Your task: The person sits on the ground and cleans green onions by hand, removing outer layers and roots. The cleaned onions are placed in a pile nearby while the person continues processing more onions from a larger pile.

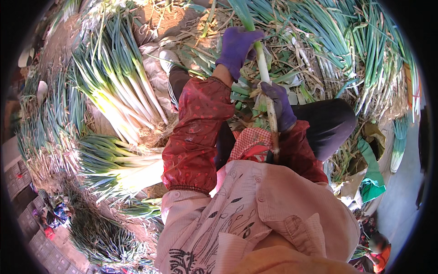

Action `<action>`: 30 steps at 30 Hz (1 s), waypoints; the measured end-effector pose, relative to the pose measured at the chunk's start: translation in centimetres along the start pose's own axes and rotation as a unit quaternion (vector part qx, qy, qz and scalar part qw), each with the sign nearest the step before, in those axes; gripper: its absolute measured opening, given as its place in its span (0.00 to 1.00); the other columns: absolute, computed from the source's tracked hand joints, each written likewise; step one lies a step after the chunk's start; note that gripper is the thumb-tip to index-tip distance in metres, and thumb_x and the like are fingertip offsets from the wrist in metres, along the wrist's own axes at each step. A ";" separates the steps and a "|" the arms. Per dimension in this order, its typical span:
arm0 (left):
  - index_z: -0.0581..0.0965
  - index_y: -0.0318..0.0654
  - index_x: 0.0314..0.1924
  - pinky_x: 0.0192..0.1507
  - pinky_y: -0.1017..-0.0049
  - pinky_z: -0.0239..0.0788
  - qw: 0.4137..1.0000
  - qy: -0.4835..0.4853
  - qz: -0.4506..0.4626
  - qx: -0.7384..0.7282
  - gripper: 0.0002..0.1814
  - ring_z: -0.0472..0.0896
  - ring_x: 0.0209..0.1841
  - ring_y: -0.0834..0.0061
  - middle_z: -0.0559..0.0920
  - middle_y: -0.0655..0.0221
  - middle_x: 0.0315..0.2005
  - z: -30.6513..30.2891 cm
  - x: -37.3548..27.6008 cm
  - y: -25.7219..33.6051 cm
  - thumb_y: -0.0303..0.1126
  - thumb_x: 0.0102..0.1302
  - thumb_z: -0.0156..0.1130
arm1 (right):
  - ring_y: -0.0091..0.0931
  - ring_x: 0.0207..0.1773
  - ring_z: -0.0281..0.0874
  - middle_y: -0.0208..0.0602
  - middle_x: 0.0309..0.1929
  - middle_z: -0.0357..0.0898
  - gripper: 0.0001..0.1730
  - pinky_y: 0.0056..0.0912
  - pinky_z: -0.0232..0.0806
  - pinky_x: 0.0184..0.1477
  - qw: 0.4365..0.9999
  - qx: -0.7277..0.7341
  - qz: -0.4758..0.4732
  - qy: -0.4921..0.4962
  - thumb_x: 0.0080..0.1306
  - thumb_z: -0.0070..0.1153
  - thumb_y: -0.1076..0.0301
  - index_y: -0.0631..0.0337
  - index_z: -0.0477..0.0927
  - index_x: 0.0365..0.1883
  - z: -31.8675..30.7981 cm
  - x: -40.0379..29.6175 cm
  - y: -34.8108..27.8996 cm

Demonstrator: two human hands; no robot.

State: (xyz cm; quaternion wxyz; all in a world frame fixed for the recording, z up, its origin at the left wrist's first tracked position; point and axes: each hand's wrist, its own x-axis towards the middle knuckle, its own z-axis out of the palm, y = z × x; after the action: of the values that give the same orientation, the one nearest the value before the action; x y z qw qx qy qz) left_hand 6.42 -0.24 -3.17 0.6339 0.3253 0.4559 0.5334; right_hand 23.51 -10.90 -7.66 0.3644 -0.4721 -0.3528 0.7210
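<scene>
My left hand, in a purple glove, is closed around the upper part of a leek or large green onion, where the green leaves meet the white stalk. Lower down, my right hand, gloved in purple too, holds the same plant near loose outer layers. Its dirty root end points down toward my lap. Peeled green onions with clean white stalks lie to the left in a pile, roots toward me. A second clean pile lies beside my left sleeve.
Stripped leaves and dry husks cover the ground ahead. Unpeeled green onions are heaped at the right, with more rows at the far left. A green sack lies right of my knee. A person in orange is at the lower right.
</scene>
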 end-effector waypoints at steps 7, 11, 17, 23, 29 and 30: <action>0.78 0.30 0.26 0.13 0.76 0.61 1.000 -0.007 -0.010 -0.002 0.13 0.71 0.11 0.76 0.74 0.67 0.13 -0.1 0.1 -0.2 0.34 0.55 0.69 | 0.17 0.29 0.71 0.26 0.26 0.73 0.16 0.21 0.64 0.33 1.000 -0.006 0.009 0.015 0.70 0.52 0.62 0.69 0.80 0.41 0.3 0.1 -0.3; 0.78 0.32 0.25 0.13 0.77 0.62 0.999 0.002 -0.002 0.032 0.13 0.71 0.12 0.78 0.73 0.70 0.13 0.2 -0.1 0.0 0.35 0.56 0.69 | 0.17 0.29 0.71 0.26 0.26 0.74 0.16 0.21 0.64 0.33 0.996 0.080 0.036 0.030 0.70 0.52 0.62 0.68 0.80 0.39 0.5 0.2 -0.2; 0.80 0.30 0.39 0.20 0.77 0.72 0.998 -0.061 0.008 0.020 0.14 0.79 0.17 0.76 0.80 0.68 0.21 0.6 -0.1 0.3 0.36 0.61 0.65 | 0.18 0.30 0.72 0.28 0.29 0.77 0.14 0.21 0.64 0.34 0.996 -0.058 0.051 0.032 0.66 0.56 0.61 0.66 0.81 0.32 0.5 1.3 2.2; 0.81 0.31 0.40 0.23 0.77 0.75 0.996 -0.031 0.080 0.014 0.11 0.79 0.19 0.77 0.81 0.66 0.25 -0.7 0.0 0.7 0.31 0.62 0.61 | 0.15 0.28 0.67 0.24 0.24 0.73 0.16 0.24 0.60 0.30 0.980 -0.183 0.074 -0.005 0.63 0.60 0.58 0.66 0.81 0.34 0.7 -0.5 2.9; 0.78 0.28 0.46 0.27 0.73 0.80 0.981 0.050 0.179 0.061 0.13 0.81 0.25 0.75 0.84 0.58 0.35 -3.7 0.4 2.4 0.31 0.70 0.52 | 0.17 0.28 0.70 0.26 0.25 0.76 0.15 0.25 0.63 0.31 0.979 -0.181 0.042 0.089 0.61 0.62 0.62 0.68 0.81 0.34 2.3 -6.8 -7.7; 0.78 0.28 0.46 0.28 0.72 0.79 0.986 0.047 0.155 0.039 0.14 0.81 0.25 0.74 0.84 0.58 0.35 -3.9 0.4 2.6 0.31 0.70 0.52 | 0.18 0.28 0.70 0.27 0.25 0.76 0.14 0.25 0.63 0.31 0.964 -0.248 -0.071 0.066 0.61 0.62 0.63 0.69 0.81 0.34 1.8 -7.0 -7.6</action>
State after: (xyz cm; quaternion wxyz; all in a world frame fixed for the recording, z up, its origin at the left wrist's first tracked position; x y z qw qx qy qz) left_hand 1.80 0.40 -2.35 0.5084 0.3910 0.4492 0.6220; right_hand 25.32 -13.51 2.37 0.3083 -0.5677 -0.5288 0.5505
